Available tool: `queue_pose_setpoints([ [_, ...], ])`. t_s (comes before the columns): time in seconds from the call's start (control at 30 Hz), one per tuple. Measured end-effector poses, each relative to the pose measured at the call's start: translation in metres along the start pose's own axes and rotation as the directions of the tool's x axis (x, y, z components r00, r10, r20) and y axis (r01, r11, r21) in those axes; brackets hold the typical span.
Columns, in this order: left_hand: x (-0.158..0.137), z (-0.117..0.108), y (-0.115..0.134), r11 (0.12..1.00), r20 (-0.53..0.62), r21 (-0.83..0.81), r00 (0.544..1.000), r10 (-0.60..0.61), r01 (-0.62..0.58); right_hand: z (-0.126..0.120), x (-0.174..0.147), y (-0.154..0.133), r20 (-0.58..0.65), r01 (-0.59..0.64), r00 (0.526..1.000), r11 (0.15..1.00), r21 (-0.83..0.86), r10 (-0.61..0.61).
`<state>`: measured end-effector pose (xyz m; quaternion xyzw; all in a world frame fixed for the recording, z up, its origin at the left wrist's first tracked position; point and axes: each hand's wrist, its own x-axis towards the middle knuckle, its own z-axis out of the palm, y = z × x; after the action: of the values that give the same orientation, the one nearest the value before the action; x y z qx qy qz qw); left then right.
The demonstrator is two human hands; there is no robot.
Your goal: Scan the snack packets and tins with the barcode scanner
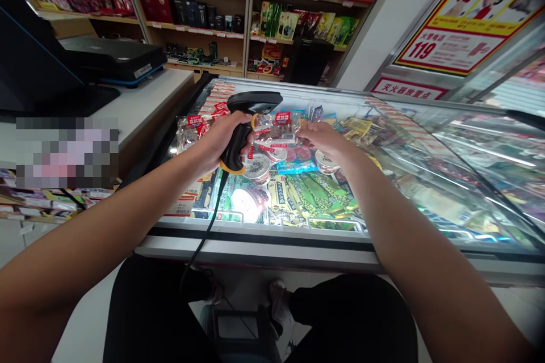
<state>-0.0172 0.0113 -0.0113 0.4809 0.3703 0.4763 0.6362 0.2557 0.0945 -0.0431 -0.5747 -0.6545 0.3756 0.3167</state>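
My left hand (225, 139) is wrapped round the handle of a black and yellow barcode scanner (251, 103), whose head points to the right. A cable runs from the handle down past the freezer's front edge. To the right, my right hand (321, 139) pinches the end of a clear snack packet (276, 129) with a red label and dark contents. The packet lies just right of the scanner's handle. Another red-labelled packet (191, 129) is beside my left hand, partly covered by it. Beneath both hands is the glass top of a chest freezer (298, 241).
Inside the freezer are ice cream tubs (256, 167) and green packs (319, 193). A counter (170, 88) with a black scale (114, 59) stands left. Stocked shelves (196, 28) line the back. A red and yellow poster (464, 17) hangs right.
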Motion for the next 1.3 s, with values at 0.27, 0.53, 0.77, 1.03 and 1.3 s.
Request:
queue_pose_setpoints([
  [0.27, -0.004, 0.007, -0.008, 0.994, 0.029, 0.109, 0.999, -0.028, 0.025, -0.001, 0.012, 0.006, -0.256, 0.037, 0.967, 0.991, 0.126, -0.003],
  [0.53, -0.006, 0.009, -0.012, 0.984, 0.002, 0.164, 0.997, -0.075, 0.073, 0.002, 0.005, -0.004, -0.287, 0.065, 0.957, 0.993, 0.098, -0.034],
  [0.77, -0.008, 0.013, -0.01, 0.976, -0.022, 0.214, 0.999, -0.044, 0.047, 0.004, 0.004, -0.005, -0.312, 0.071, 0.949, 0.995, 0.069, -0.046],
  [1.03, -0.005, 0.009, -0.012, 0.955, -0.032, 0.297, 0.999, 0.033, -0.022, 0.004, 0.003, -0.007, -0.301, 0.06, 0.953, 0.997, 0.048, -0.043],
  [1.3, -0.003, 0.007, -0.014, 0.948, -0.031, 0.319, 0.999, 0.035, -0.023, 0.002, 0.004, -0.005, -0.294, 0.066, 0.954, 0.998, 0.022, -0.056],
])
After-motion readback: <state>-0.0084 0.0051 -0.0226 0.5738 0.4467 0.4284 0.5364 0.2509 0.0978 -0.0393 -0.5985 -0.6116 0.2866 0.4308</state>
